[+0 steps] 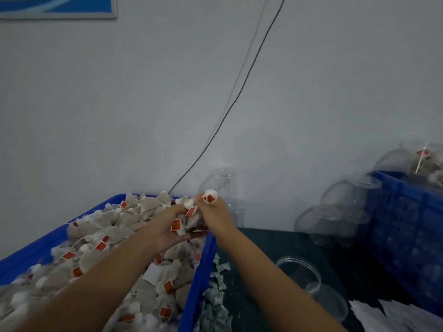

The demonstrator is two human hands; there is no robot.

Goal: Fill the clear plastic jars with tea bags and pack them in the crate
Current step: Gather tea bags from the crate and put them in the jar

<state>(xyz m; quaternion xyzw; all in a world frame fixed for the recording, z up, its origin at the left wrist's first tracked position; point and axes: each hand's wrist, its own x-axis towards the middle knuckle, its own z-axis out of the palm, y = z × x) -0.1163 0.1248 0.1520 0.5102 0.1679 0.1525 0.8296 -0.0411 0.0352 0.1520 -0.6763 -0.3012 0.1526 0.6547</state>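
Head view. A blue bin [200,267] occupies the lower left of the frame and is heaped with tea bags [115,236], each carrying a red-and-white paper tag. Both hands work above the bin's far right corner, at frame centre. The left hand [165,226] is cupped palm-up, fingers curled round a bundle of tea bags [184,224]. The right hand [213,212] pinches the tags of that bundle at its fingertips, held just above the left hand.

A clear plastic jar [311,283] lies on its side, with no tea bags in it, on the dark table [263,243] at lower right. More empty clear jars [335,212] are stacked on their sides at right centre, against the blue crate [407,224]. The crate, at the right edge, holds jars [429,164] containing tea bags. Another clear jar [223,185] stands behind the hands, against the wall. Loose paper scraps [215,295] lie beside the bin's right wall.
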